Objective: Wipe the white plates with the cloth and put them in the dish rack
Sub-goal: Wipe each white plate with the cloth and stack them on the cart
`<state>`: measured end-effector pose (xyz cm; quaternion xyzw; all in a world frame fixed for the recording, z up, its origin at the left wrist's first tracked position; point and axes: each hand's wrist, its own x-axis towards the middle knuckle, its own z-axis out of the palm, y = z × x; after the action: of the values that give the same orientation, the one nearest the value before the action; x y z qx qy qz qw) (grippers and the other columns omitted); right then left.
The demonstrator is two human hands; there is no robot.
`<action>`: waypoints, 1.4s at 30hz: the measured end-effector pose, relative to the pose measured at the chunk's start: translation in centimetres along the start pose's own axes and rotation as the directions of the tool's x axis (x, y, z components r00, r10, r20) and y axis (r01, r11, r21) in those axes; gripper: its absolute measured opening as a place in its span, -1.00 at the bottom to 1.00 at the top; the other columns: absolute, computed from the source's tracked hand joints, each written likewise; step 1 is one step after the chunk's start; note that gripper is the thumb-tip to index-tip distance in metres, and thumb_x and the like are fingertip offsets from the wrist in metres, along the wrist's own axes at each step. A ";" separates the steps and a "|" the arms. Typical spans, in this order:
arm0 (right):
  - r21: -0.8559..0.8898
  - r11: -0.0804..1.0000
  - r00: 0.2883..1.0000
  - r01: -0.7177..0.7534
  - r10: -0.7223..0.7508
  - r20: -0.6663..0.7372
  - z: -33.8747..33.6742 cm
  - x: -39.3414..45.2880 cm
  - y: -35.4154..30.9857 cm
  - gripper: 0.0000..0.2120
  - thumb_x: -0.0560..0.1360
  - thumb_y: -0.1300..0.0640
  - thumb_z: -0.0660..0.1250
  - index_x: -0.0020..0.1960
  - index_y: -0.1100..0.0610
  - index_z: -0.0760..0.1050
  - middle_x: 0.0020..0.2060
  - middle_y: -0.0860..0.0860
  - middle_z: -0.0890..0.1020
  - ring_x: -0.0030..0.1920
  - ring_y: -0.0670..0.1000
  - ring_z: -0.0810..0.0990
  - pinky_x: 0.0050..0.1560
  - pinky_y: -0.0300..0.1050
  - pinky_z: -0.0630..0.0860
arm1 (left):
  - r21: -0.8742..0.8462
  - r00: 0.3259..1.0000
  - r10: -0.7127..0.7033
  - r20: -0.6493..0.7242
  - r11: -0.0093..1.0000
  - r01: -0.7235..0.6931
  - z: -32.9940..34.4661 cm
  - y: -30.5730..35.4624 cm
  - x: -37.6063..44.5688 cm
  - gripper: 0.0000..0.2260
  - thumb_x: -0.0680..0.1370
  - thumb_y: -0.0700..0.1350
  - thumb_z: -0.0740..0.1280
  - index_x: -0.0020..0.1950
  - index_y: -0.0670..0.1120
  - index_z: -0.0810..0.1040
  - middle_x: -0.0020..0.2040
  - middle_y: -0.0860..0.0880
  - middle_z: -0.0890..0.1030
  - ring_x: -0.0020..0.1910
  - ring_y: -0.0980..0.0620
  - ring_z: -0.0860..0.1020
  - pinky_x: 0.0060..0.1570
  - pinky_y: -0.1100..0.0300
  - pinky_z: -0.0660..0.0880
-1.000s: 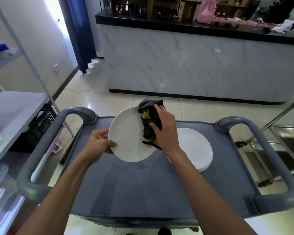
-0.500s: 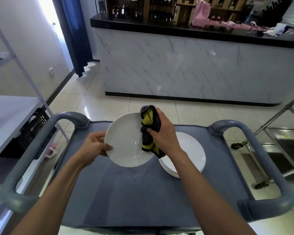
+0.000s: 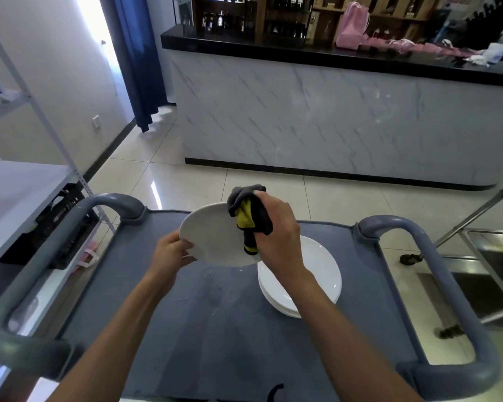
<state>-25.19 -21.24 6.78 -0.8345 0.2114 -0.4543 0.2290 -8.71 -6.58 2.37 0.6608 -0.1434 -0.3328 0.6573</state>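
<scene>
Plate (image 3: 212, 239) held tilted over the cart (image 3: 186, 329), cloth on it.
Left hand (image 3: 172, 252) grip pinches the plate's near-left rim; right hand (image 3: 276, 233) grip is closed round the bunched grey-yellow cloth (image 3: 249, 216), pressed on the plate's right side. Stack of white plates (image 3: 317, 274) sits on the cart, just right of the held plate, partly under the right forearm.

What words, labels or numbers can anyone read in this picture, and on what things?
None can be read.
Bottles on the wooden shelves: labels too small and blurred.
Plate, cloth, cart: no writing shows.
</scene>
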 end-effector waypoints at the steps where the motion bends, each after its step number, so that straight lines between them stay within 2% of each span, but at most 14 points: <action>1: -0.014 0.999 0.999 0.046 -0.046 0.001 -0.3 -0.1 -0.1 -0.33 0.35 0.49 0.40 0.37 0.05 0.44 0.20 0.04 0.59 0.14 0.09 0.53 0.14 -0.25 0.47 | -0.062 1.000 -0.019 0.005 0.998 0.019 0.2 -0.2 -0.1 -0.77 0.58 -0.32 0.16 -0.01 -0.19 0.62 -0.07 -0.20 0.61 -0.04 -0.25 0.57 0.01 -0.12 0.59; 5: -0.034 0.979 0.979 0.203 -0.203 0.001 -1.5 -0.1 -0.3 -0.41 0.41 0.44 0.42 0.38 0.10 0.42 0.20 0.15 0.60 0.11 0.14 0.54 0.11 -0.15 0.53 | -0.292 0.996 -0.067 0.056 0.953 0.080 0.5 -0.9 -0.9 -0.71 0.54 -0.11 0.12 0.06 -0.24 0.55 -0.03 -0.22 0.53 0.05 -0.29 0.53 0.19 -0.32 0.49; 10: -0.053 0.956 0.957 0.290 -0.290 0.006 -2.8 -0.3 -0.4 -0.40 0.42 0.43 0.44 0.38 0.10 0.39 0.19 0.18 0.61 0.10 0.16 0.54 0.12 -0.19 0.50 | -0.427 0.974 -0.160 0.159 0.878 0.214 0.9 -1.5 -1.1 -0.58 0.61 0.07 0.08 0.17 -0.22 0.53 0.09 -0.23 0.54 0.20 -0.29 0.51 0.26 -0.42 0.40; 14: -0.065 0.930 0.932 0.362 -0.362 0.009 -3.6 -0.5 -0.4 -0.44 0.44 0.41 0.44 0.37 0.12 0.41 0.18 0.20 0.61 0.08 0.17 0.54 0.11 -0.15 0.52 | -0.134 0.832 -0.490 0.262 0.835 0.534 0.1 -1.3 -0.5 -0.34 0.53 0.34 0.21 0.33 -0.19 0.53 0.24 -0.30 0.61 0.23 -0.37 0.58 0.10 -0.20 0.54; 16: -0.074 0.910 0.913 0.407 -0.406 0.033 -3.9 -0.8 -0.2 -0.46 0.45 0.37 0.47 0.37 0.12 0.42 0.20 0.20 0.59 0.10 0.15 0.53 0.13 -0.17 0.51 | -0.039 0.743 -0.572 0.346 0.783 0.621 -0.5 -1.1 -0.4 -0.23 0.47 0.43 0.21 0.33 -0.21 0.52 0.24 -0.29 0.62 0.22 -0.35 0.59 -0.09 -0.03 0.53; 18: -0.072 0.900 0.902 0.431 -0.428 0.046 -4.0 -1.2 -0.2 -0.46 0.46 0.37 0.48 0.37 0.11 0.42 0.19 0.21 0.60 0.08 0.14 0.52 0.12 -0.16 0.51 | 0.006 0.709 -0.596 0.377 0.767 0.641 -0.6 -0.7 -0.3 -0.14 0.39 0.49 0.27 0.28 -0.25 0.57 0.24 -0.27 0.62 0.20 -0.34 0.60 -0.23 0.07 0.51; 20: -0.061 0.898 0.899 0.436 -0.434 0.054 -4.0 -1.7 -0.3 -0.46 0.47 0.37 0.48 0.37 0.09 0.42 0.19 0.21 0.60 0.07 0.16 0.53 0.10 -0.14 0.52 | 0.042 0.701 -0.602 0.383 0.769 0.638 -0.4 -0.4 -0.2 -0.20 0.35 0.42 0.36 0.17 -0.29 0.63 0.15 -0.25 0.66 0.11 -0.32 0.64 -0.31 0.15 0.48; 24: -0.053 0.896 0.897 0.441 -0.439 0.052 -4.1 -2.4 -0.3 -0.55 0.53 0.33 0.42 0.37 0.08 0.44 0.23 0.14 0.53 0.09 0.17 0.54 0.17 -0.16 0.49 | -0.025 0.677 -0.570 0.465 0.756 0.654 0.0 -0.4 -0.7 -0.64 0.44 0.12 0.35 -0.06 -0.18 0.59 -0.22 -0.09 0.54 -0.30 -0.10 0.55 -0.41 0.25 0.34; 26: -0.044 0.899 0.900 0.435 -0.433 0.056 -4.2 -2.5 -0.2 -0.60 0.57 0.32 0.38 0.36 0.09 0.46 0.23 0.14 0.53 0.11 0.18 0.54 0.21 -0.15 0.48 | -0.127 0.697 -0.515 0.498 0.752 0.647 0.2 -0.6 -0.8 -0.81 0.49 -0.03 0.31 -0.09 -0.15 0.58 -0.26 -0.07 0.48 -0.37 -0.01 0.44 -0.46 0.26 0.31; 28: -0.041 0.898 0.896 0.439 -0.433 0.102 -4.3 -2.9 0.1 -0.67 0.61 0.30 0.33 0.35 0.11 0.51 0.24 0.16 0.53 0.15 0.20 0.54 0.23 -0.06 0.50 | -0.310 0.749 -0.456 0.480 0.711 0.632 0.7 -0.8 -0.7 -0.85 0.53 -0.14 0.30 0.01 -0.18 0.57 -0.20 -0.11 0.52 -0.34 0.02 0.48 -0.48 0.26 0.41; 31: -0.059 0.898 0.885 0.437 -0.417 0.206 -4.6 -3.6 1.1 -0.67 0.59 0.35 0.32 0.33 0.19 0.57 0.28 0.19 0.53 0.23 0.24 0.52 0.26 0.08 0.50 | -0.564 0.847 -0.415 0.333 0.632 0.532 1.1 -0.7 0.0 -0.77 0.62 -0.18 0.24 0.19 -0.31 0.52 0.04 -0.22 0.61 -0.13 -0.04 0.64 -0.20 0.16 0.64; 33: -0.073 0.918 0.891 0.391 -0.358 0.279 -4.9 -3.9 1.9 -0.56 0.51 0.42 0.30 0.35 0.18 0.56 0.30 0.20 0.53 0.26 0.25 0.51 0.28 0.07 0.49 | -0.585 0.898 -0.380 0.222 0.684 0.435 0.9 -0.6 0.3 -0.77 0.67 -0.21 0.21 0.21 -0.33 0.52 0.08 -0.22 0.67 -0.09 -0.08 0.69 -0.09 0.06 0.67; 36: -0.075 0.955 0.890 0.287 -0.237 0.390 -5.0 -4.0 2.3 -0.36 0.38 0.49 0.36 0.42 0.14 0.50 0.37 0.16 0.50 0.30 0.21 0.48 0.29 0.00 0.48 | -0.539 0.941 -0.298 0.158 0.773 0.335 0.9 -0.6 0.2 -0.81 0.66 -0.24 0.22 0.21 -0.28 0.53 0.02 -0.14 0.72 -0.10 -0.02 0.72 -0.22 0.11 0.67; 42: -0.013 0.999 0.892 0.033 -0.023 0.451 -3.8 -4.4 1.5 -0.33 0.41 0.43 0.20 0.49 0.08 0.41 0.47 0.02 0.40 0.42 0.07 0.40 0.41 -0.14 0.36 | -0.472 0.977 -0.187 0.100 0.855 0.212 0.7 -0.6 0.0 -0.79 0.65 -0.24 0.26 0.27 -0.20 0.53 0.15 -0.15 0.67 0.08 -0.11 0.65 -0.16 0.07 0.67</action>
<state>-30.83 -20.68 4.82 -0.9223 0.1454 -0.2498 0.2566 -9.31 -7.03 1.86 0.4797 -0.0034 -0.4408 0.7586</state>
